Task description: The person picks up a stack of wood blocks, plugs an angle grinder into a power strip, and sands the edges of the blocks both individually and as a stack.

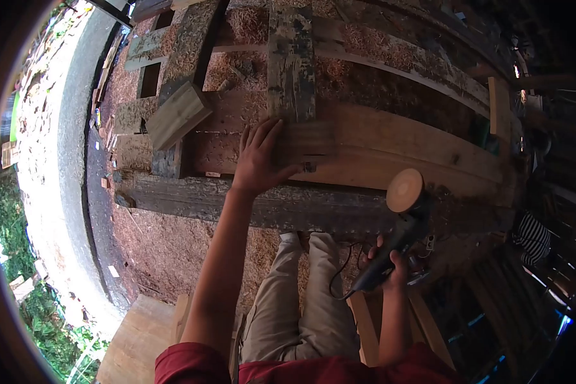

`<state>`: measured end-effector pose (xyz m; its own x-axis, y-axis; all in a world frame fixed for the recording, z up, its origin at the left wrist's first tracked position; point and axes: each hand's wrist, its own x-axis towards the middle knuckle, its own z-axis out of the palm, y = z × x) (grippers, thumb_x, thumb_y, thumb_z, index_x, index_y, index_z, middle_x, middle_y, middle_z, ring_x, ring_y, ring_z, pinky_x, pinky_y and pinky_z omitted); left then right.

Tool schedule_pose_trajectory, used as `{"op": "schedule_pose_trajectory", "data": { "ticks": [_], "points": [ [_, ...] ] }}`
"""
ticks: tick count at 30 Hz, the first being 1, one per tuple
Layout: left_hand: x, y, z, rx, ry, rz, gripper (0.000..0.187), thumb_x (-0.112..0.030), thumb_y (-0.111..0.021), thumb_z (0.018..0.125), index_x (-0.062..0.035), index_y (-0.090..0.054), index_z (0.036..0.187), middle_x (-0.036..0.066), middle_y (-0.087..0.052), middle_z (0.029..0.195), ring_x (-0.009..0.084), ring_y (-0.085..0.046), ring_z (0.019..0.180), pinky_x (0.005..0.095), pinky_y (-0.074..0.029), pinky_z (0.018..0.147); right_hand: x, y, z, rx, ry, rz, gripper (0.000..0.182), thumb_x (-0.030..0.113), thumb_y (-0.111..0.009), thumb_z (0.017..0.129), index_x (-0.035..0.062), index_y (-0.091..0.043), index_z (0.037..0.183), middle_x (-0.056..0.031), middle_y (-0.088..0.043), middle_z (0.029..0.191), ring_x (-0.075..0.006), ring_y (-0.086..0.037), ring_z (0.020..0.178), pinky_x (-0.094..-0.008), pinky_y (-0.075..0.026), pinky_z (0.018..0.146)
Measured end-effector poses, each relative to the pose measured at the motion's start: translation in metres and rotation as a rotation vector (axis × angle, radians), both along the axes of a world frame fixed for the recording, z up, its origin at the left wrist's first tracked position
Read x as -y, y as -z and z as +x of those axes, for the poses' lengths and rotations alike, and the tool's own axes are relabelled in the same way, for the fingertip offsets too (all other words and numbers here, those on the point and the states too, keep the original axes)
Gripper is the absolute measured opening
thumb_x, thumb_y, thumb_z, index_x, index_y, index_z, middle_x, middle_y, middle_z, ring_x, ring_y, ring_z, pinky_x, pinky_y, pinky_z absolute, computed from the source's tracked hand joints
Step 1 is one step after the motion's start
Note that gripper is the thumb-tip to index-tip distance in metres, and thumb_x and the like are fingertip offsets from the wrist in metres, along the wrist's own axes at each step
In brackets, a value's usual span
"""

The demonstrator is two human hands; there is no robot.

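My left hand (259, 157) is at the left end of a short wooden block (306, 137), with the fingers at its upper corner and the thumb along its lower edge. The block is blurred and lies over the slatted bench top. In my right hand (390, 262) is an angle grinder (397, 246), gripped round its dark body, with a round tan sanding disc (405, 191) facing up. Its cord loops down beside my leg. Left of my left hand, another wooden block (179, 116) rests tilted across the slats.
Wood shavings cover the bench slats and the ground (166, 243). A thick dark beam (249, 201) forms the bench's near edge. A long pale plank (390, 141) lies along the bench. A striped cloth (532, 237) hangs at the right, and a board (141, 339) is at lower left.
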<state>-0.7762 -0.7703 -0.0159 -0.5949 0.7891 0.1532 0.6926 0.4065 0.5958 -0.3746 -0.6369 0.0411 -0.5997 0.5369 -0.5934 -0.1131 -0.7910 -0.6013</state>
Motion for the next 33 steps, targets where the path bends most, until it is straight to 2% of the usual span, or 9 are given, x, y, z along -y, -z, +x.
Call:
{"op": "schedule_pose_trajectory", "data": {
  "ticks": [2, 5, 11, 14, 18, 19, 22, 26, 33],
  "points": [
    [0.023, 0.011, 0.010, 0.123, 0.020, -0.011, 0.102, -0.042, -0.093, 0.078, -0.0063, -0.047, 0.162, 0.020, -0.054, 0.152, 0.0432, -0.050, 0.143, 0.0571, -0.039, 0.122, -0.003, -0.011, -0.002, 0.074, -0.002, 0.016, 0.069, 0.026, -0.087, 0.087, 0.0053, -0.048, 0.141, -0.0103, -0.063, 0.117, -0.0280, -0.072, 0.090, -0.0470, -0.062, 0.077],
    [0.031, 0.025, 0.052, 0.068, -0.222, 0.074, 0.118, -0.035, -0.102, 0.068, -0.0053, -0.042, 0.164, 0.022, -0.052, 0.146, 0.0456, -0.054, 0.134, 0.0579, -0.045, 0.114, -0.011, -0.023, -0.015, 0.211, -0.090, 0.196, 0.068, 0.019, -0.085, 0.088, 0.0067, -0.047, 0.143, -0.0115, -0.065, 0.115, -0.0263, -0.072, 0.089, -0.0451, -0.062, 0.075],
    [0.021, 0.037, 0.108, 0.185, -0.563, 0.188, 0.132, -0.043, -0.103, 0.063, -0.0022, -0.031, 0.167, 0.025, -0.051, 0.149, 0.0490, -0.052, 0.134, 0.0586, -0.044, 0.115, -0.030, -0.030, -0.063, 0.471, -0.369, 0.656, 0.053, 0.011, -0.083, 0.087, 0.0039, -0.058, 0.133, -0.0109, -0.069, 0.114, -0.0239, -0.072, 0.091, -0.0414, -0.060, 0.086],
    [0.022, 0.055, 0.113, 0.178, -0.546, 0.276, 0.125, -0.038, -0.104, 0.064, -0.0016, -0.035, 0.162, 0.024, -0.052, 0.147, 0.0460, -0.054, 0.136, 0.0548, -0.045, 0.116, -0.042, -0.041, -0.099, 0.639, -0.532, 1.076, 0.050, 0.013, -0.084, 0.085, 0.0020, -0.063, 0.129, -0.0104, -0.072, 0.114, -0.0248, -0.072, 0.096, -0.0423, -0.058, 0.091],
    [0.025, 0.057, 0.113, 0.291, -0.605, 0.327, 0.116, -0.035, -0.104, 0.064, -0.0027, -0.041, 0.156, 0.023, -0.055, 0.147, 0.0438, -0.056, 0.138, 0.0515, -0.046, 0.116, -0.046, -0.041, -0.142, 0.572, -0.661, 1.473, 0.058, 0.013, -0.084, 0.077, 0.0022, -0.063, 0.130, -0.0191, -0.074, 0.111, -0.0384, -0.075, 0.103, -0.0473, -0.058, 0.089],
    [0.028, 0.055, 0.114, 0.294, -0.614, 0.318, 0.115, -0.034, -0.104, 0.064, -0.0029, -0.041, 0.155, 0.023, -0.056, 0.147, 0.0435, -0.056, 0.137, 0.0513, -0.046, 0.116, -0.045, -0.041, -0.150, 0.640, -0.721, 1.480, 0.061, 0.015, -0.085, 0.074, 0.0024, -0.063, 0.130, -0.0231, -0.074, 0.108, -0.0456, -0.074, 0.101, -0.0514, -0.059, 0.086],
    [0.030, 0.055, 0.112, 0.268, -0.617, 0.340, 0.112, -0.033, -0.104, 0.065, -0.0033, -0.043, 0.154, 0.022, -0.057, 0.147, 0.0438, -0.057, 0.137, 0.0510, -0.047, 0.116, -0.046, -0.038, -0.163, 0.685, -0.863, 1.688, 0.064, 0.017, -0.087, 0.072, 0.0028, -0.064, 0.130, -0.0233, -0.074, 0.106, -0.0471, -0.073, 0.098, -0.0542, -0.059, 0.083],
    [0.033, 0.059, 0.110, 0.206, -0.593, 0.384, 0.109, -0.034, -0.102, 0.065, -0.0036, -0.045, 0.153, 0.021, -0.058, 0.148, 0.0442, -0.056, 0.137, 0.0550, -0.044, 0.118, -0.044, -0.028, -0.165, 0.684, -0.908, 1.750, 0.068, 0.015, -0.085, 0.072, 0.0053, -0.061, 0.135, -0.0240, -0.075, 0.107, -0.0486, -0.073, 0.101, -0.0555, -0.058, 0.084],
    [0.035, 0.053, 0.111, 0.164, -0.653, 0.251, 0.105, -0.037, -0.100, 0.061, -0.0100, -0.052, 0.151, 0.014, -0.061, 0.152, 0.0394, -0.055, 0.144, 0.0665, -0.029, 0.127, -0.041, -0.031, -0.179, 0.755, -0.953, 1.844, 0.066, 0.018, -0.086, 0.073, 0.0048, -0.063, 0.133, -0.0233, -0.074, 0.106, -0.0467, -0.073, 0.097, -0.0558, -0.060, 0.083]
  ]
}}
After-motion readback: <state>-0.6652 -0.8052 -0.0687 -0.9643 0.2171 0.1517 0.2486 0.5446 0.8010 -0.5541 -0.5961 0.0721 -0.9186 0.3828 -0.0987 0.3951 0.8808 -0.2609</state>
